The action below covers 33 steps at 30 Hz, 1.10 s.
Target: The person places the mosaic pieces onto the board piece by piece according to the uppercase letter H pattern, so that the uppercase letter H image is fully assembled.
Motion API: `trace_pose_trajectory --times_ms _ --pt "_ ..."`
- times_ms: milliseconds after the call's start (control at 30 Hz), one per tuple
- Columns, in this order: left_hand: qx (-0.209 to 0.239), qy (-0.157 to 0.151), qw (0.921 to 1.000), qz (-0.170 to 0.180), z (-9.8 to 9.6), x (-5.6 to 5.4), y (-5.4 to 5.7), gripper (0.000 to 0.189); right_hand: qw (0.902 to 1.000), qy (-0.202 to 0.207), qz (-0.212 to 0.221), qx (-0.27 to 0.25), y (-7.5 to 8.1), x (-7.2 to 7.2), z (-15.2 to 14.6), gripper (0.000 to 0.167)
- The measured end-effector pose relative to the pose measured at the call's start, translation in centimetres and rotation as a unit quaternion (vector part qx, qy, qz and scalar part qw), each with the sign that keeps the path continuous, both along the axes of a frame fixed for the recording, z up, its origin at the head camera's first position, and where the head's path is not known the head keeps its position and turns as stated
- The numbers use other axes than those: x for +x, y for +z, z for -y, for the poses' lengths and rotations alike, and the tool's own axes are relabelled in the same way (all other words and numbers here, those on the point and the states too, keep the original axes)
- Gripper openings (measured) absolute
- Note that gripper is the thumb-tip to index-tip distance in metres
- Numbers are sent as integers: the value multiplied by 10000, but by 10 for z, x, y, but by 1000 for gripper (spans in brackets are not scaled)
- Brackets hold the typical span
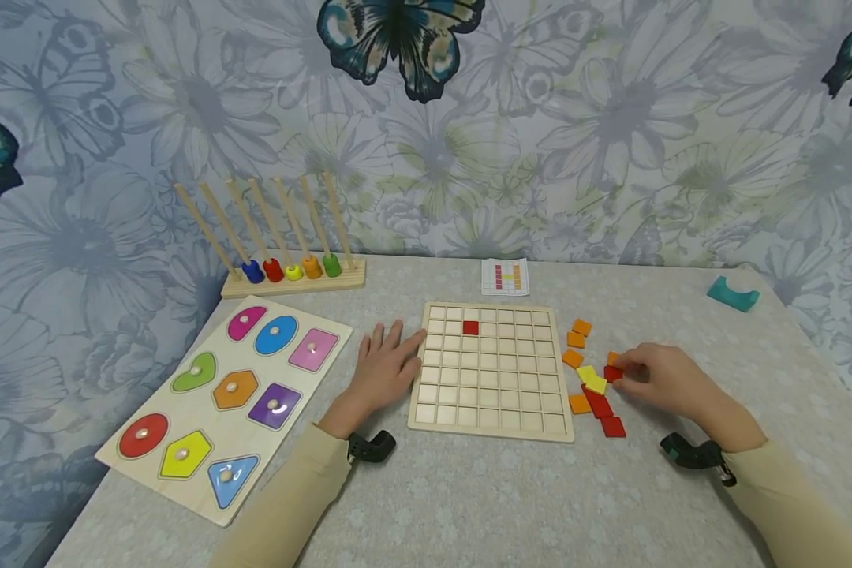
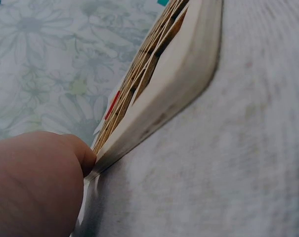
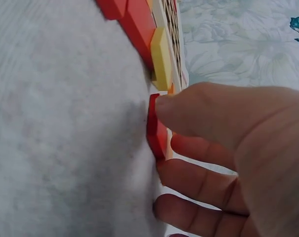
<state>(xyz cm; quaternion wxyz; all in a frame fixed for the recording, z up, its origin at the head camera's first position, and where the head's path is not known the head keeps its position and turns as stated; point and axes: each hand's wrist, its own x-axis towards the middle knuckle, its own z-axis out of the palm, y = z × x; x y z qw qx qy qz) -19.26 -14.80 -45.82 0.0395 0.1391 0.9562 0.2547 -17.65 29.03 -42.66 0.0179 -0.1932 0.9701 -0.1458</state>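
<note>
A wooden grid board [image 1: 490, 436] lies flat in the middle of the table, with one red square tile [image 1: 471, 327] in its top row. My left hand [image 1: 386, 371] rests on the table with fingers extended, a fingertip touching the board's left edge. To the right of the board, my right hand [image 1: 670, 383] pinches another red tile [image 3: 159, 131] between thumb and fingers, low over the table. Beside it lies a loose group of orange tiles [image 1: 579, 404], yellow tiles [image 1: 595, 383] and red tiles [image 1: 614, 427], some overlapping.
A shape puzzle board [image 1: 206, 422] lies at the left. Behind it stands a peg rack [image 1: 294, 284] with coloured beads. A small printed pattern card [image 1: 506, 278] lies beyond the grid board. At the far right is a teal curved piece [image 1: 733, 295]. A patterned wall backs the table.
</note>
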Motion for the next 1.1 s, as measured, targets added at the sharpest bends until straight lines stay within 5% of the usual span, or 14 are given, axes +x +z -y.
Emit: trace_pose_trajectory --times_ms 1100 --pt "44 22 10000 -7 1 0 -2 53 9998 -177 -41 -75 -9 5 3 22"
